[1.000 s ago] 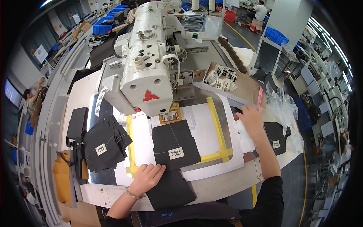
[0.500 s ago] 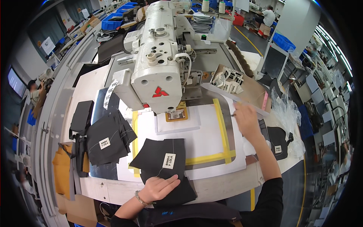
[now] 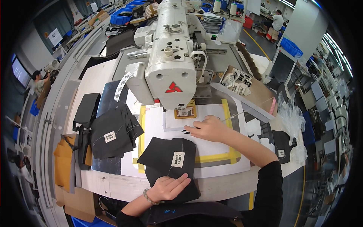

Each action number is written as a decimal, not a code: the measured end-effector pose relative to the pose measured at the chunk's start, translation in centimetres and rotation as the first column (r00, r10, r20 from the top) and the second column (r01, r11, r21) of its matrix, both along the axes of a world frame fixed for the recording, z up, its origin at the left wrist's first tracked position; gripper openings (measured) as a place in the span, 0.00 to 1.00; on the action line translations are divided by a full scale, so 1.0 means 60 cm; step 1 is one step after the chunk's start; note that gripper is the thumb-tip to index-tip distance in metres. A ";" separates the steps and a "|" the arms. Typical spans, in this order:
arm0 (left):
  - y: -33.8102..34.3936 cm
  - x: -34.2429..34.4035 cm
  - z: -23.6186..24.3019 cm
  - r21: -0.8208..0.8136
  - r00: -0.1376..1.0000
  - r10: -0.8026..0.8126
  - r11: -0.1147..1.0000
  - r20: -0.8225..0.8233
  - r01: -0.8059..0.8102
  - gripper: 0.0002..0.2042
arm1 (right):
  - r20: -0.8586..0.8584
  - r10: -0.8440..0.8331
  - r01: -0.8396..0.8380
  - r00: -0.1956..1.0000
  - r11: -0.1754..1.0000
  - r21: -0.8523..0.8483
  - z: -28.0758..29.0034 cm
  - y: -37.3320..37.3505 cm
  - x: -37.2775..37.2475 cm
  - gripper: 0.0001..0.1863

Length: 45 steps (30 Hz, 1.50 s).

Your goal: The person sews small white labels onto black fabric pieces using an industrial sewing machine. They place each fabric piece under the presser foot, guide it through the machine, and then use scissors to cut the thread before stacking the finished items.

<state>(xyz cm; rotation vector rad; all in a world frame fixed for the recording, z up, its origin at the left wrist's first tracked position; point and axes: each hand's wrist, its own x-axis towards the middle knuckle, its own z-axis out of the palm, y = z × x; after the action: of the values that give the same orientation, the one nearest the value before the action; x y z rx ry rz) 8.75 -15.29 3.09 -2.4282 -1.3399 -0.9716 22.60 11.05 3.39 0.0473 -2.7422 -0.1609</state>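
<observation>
My left hand (image 3: 167, 189) is closed over the lower part of a black fabric piece (image 3: 159, 153) at the table's front edge. A cream label (image 3: 178, 159) with dark print sits on that piece, and a loose pale thread trails from it. Above the piece, my right hand (image 3: 211, 129) pinches a small black pointed tool (image 3: 186, 132); most of it is hidden in the fingers, so its exact kind does not show. Just beyond stands a white industrial sewing machine (image 3: 170, 75), with a yellow-edged clamp frame (image 3: 185, 112) beneath its head.
White template sheets with yellow tape (image 3: 223, 156) cover the machine bed. Stacked black fabric pieces (image 3: 113, 130) lie at left, beside mustard fabric (image 3: 63, 159). At right are a cardboard box (image 3: 257, 90) of labels, clear plastic (image 3: 293, 121) and another labelled black piece (image 3: 283, 142).
My right hand has swung left and nearer, from beside the label box to above the black piece, with the small tool in it. My left hand stays on the fabric. The whole view has shifted slightly.
</observation>
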 end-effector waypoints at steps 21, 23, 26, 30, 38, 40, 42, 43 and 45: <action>0.093 -0.161 0.068 -0.445 0.479 0.501 0.864 0.721 -0.234 0.03 | 0.057 -0.323 0.323 0.945 0.886 -0.334 -0.001 0.039 0.081 0.14; 0.104 -0.184 0.078 -0.440 0.449 0.478 0.877 0.755 -0.192 0.03 | 0.092 -0.387 0.393 0.917 0.844 -0.366 -0.002 0.046 0.099 0.14; 0.099 -0.203 0.114 -0.211 0.588 0.316 0.947 0.745 -0.241 0.02 | -0.022 -0.468 0.413 0.883 0.800 -0.435 -0.019 0.063 0.132 0.16; 0.044 -0.233 0.144 -0.012 0.668 0.249 0.941 0.701 -0.339 0.01 | -0.036 -0.552 0.478 0.833 0.752 -0.454 -0.023 0.075 0.166 0.16; -0.104 -0.320 0.047 -0.342 0.266 0.850 0.443 0.454 -0.829 0.11 | -0.055 -0.618 0.552 0.784 0.735 -0.393 -0.035 0.059 0.210 0.18; -0.120 -0.323 0.024 -0.252 0.222 0.921 0.309 0.321 -0.917 0.11 | 0.000 -0.643 0.581 0.766 0.691 -0.430 -0.036 0.051 0.219 0.18; -0.124 -0.316 0.008 -0.248 0.243 0.915 0.329 0.323 -0.911 0.10 | 0.037 -0.671 0.625 0.741 0.668 -0.405 -0.035 0.041 0.227 0.19; -0.120 -0.310 0.004 -0.246 0.254 0.911 0.341 0.324 -0.907 0.10 | 0.045 -0.687 0.653 0.725 0.665 -0.362 -0.033 0.034 0.228 0.19; -0.098 -0.293 -0.005 -0.207 0.341 0.884 0.416 0.319 -0.885 0.07 | -0.031 -0.682 0.649 0.731 0.708 -0.277 -0.023 0.024 0.226 0.19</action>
<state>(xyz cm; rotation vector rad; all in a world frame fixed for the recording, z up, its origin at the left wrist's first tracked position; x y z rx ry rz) -8.83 -21.17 2.79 -1.0317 -2.3670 -1.0623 36.17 12.48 2.00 -1.0090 -2.4888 -0.0085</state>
